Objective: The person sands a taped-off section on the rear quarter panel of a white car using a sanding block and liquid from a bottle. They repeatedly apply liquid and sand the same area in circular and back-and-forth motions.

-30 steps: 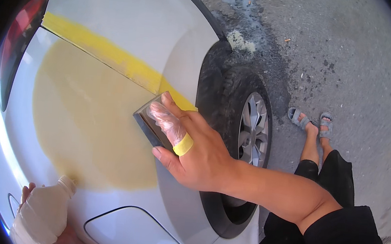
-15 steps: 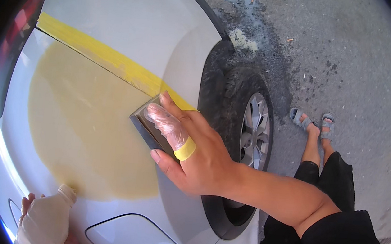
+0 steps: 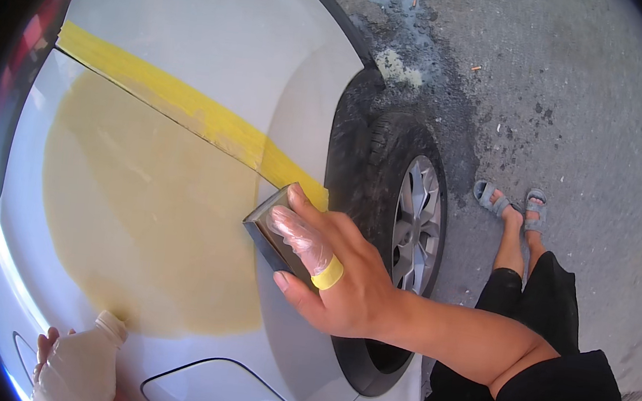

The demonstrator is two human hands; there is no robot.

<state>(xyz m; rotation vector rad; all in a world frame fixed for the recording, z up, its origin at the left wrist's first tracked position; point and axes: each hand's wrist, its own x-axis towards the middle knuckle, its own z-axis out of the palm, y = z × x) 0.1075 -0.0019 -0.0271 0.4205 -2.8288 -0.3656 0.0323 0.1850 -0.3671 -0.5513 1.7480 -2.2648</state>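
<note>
My right hand (image 3: 355,286) grips a dark sanding block (image 3: 269,246), pressed to the white car panel beside the lower end of a yellow masking tape strip (image 3: 160,93). Clear film wraps one of its fingers, held by a yellow band. The block lies at the right edge of a large beige filler patch (image 3: 140,205). At the lower left, my left hand (image 3: 48,344) is closed around a whitish plastic bottle (image 3: 80,371), its neck tilted up toward the patch's bottom edge. The bottle hides most of that hand.
A wheel (image 3: 419,222) in a dark arch stands right of the panel. Below the patch is a fuel-door outline (image 3: 222,394). A red tail light (image 3: 34,37) sits at the far left. My sandalled feet (image 3: 512,205) are on grey pavement (image 3: 604,113) with a wet patch.
My right hand and the sanding block have slid right and slightly down, toward the wheel arch, uncovering more of the patch. My left hand and the bottle have barely shifted.
</note>
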